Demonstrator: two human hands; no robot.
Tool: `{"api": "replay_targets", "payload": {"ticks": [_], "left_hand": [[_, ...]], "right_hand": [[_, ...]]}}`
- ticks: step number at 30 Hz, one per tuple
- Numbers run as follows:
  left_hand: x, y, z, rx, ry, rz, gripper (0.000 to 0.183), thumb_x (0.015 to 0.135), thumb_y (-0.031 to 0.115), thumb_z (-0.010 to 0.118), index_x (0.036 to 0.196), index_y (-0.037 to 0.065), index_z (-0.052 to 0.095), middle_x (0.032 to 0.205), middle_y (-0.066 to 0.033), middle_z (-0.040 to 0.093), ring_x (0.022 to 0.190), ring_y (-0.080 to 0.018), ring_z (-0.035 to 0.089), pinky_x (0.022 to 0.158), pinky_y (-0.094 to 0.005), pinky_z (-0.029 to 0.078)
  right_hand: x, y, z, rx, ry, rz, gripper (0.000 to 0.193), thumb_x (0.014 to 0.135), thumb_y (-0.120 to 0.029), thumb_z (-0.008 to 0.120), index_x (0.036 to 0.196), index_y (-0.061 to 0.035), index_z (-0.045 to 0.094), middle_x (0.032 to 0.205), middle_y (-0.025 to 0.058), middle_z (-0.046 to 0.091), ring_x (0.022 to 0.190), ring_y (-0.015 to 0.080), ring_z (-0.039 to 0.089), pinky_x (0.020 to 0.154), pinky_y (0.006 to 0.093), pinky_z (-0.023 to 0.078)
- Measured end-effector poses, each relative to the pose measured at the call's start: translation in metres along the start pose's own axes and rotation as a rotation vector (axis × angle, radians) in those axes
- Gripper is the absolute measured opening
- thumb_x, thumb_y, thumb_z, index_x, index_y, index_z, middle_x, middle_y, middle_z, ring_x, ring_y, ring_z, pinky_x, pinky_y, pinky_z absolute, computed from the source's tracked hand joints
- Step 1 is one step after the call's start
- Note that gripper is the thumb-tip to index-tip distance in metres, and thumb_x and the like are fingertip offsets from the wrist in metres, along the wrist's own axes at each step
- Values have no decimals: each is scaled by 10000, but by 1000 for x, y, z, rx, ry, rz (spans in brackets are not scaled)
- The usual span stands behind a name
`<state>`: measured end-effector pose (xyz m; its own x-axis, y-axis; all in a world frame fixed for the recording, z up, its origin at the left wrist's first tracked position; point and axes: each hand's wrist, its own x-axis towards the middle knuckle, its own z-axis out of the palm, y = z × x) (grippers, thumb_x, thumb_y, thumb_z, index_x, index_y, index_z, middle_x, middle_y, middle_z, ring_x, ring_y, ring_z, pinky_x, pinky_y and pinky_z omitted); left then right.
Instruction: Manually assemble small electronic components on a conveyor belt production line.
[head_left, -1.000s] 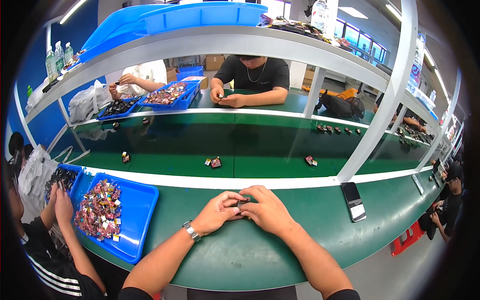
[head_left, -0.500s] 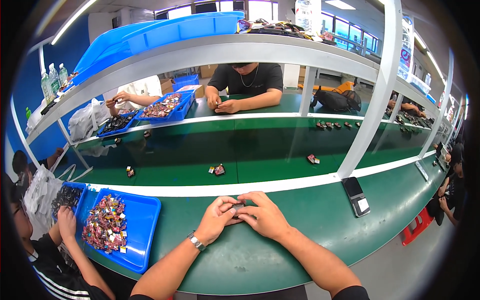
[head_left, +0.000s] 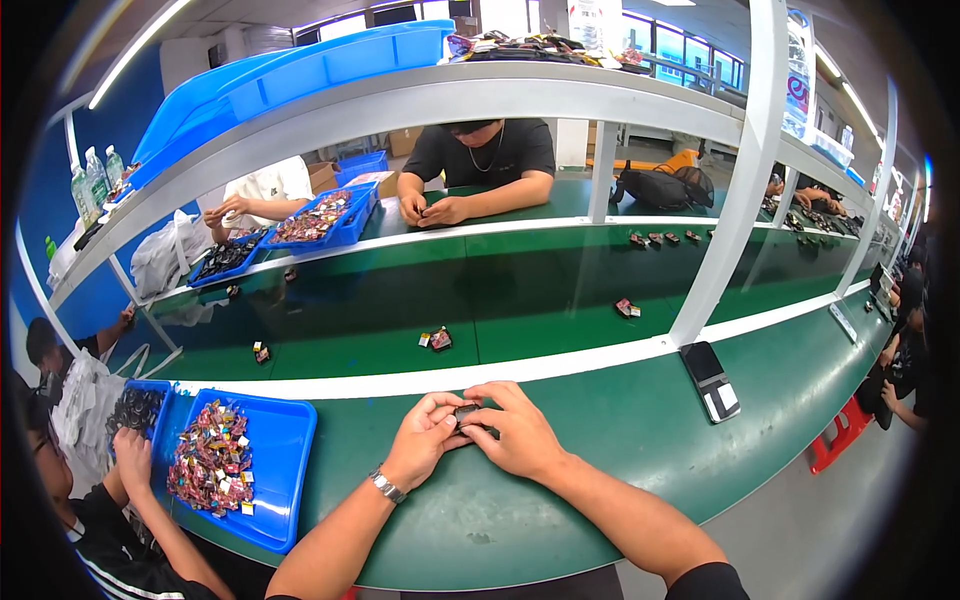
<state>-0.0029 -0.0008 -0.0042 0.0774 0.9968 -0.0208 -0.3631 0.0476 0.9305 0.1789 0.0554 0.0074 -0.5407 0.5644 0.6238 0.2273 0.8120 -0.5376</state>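
At lower centre of frame, I see left hand (head_left: 425, 440) & right hand (head_left: 518, 437) both pinching a small dark part (head_left: 466, 412), above green bench (head_left: 640, 440); blue tray (head_left: 285, 470) at lower left.

Left: blue tray (head_left: 285, 450) of small red parts (head_left: 210, 462)
Right: phone (head_left: 711, 379) on green counter (head_left: 620, 440)

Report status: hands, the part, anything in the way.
Left hand and right hand pinch small dark part together. Blue tray at left, phone at right, both apart.
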Motion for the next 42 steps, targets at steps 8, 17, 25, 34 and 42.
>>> {"api": "replay_targets", "payload": {"ticks": [8, 17, 25, 34, 42], "left_hand": [[0, 2, 2, 0, 12, -14, 211, 1031, 37, 446, 1239, 35, 480, 1271, -116, 606, 1127, -176, 623, 973, -369, 537], [0, 0, 0, -20, 9, -14, 211, 1018, 73, 521, 1225, 52, 490, 1265, -123, 614, 1136, -198, 625, 965, -394, 542], [-1, 4, 2, 9, 3, -33, 216, 1031, 41, 450, 1244, 37, 483, 1267, -119, 609, 1127, -182, 619, 981, -371, 530], [0, 0, 0, -2, 7, -14, 213, 1031, 48, 466, 1243, 39, 487, 1226, -107, 634, 1106, -175, 628, 972, -360, 532], [-1, 2, -1, -31, 0, -34, 213, 1028, 49, 480, 1241, 43, 490, 1233, -111, 635, 1110, -177, 629, 968, -363, 534]], "right_hand": [[-1, -1, 1, 4, -19, 42, 98, 812, -97, 746, 904, -63, 745, 1199, 74, 634, 1173, 272, 553, 935, 382, 500], [-8, -3, 10, 83, 68, 180, 120, 826, -111, 744, 940, -75, 763, 1226, 75, 638, 1154, 273, 559, 937, 376, 503], [-9, -4, 12, 113, 64, 199, 127, 824, -110, 755, 948, -87, 766, 1240, 72, 629, 1151, 271, 561, 929, 371, 513], [-10, -4, 17, 29, 105, 128, 152, 815, -106, 758, 967, -96, 772, 1252, 64, 629, 1185, 282, 544, 931, 379, 508], [-11, 4, 20, 257, 50, 357, 182, 834, -124, 742, 1011, -119, 784, 1329, 69, 628, 1252, 277, 534, 1042, 391, 452]]}}
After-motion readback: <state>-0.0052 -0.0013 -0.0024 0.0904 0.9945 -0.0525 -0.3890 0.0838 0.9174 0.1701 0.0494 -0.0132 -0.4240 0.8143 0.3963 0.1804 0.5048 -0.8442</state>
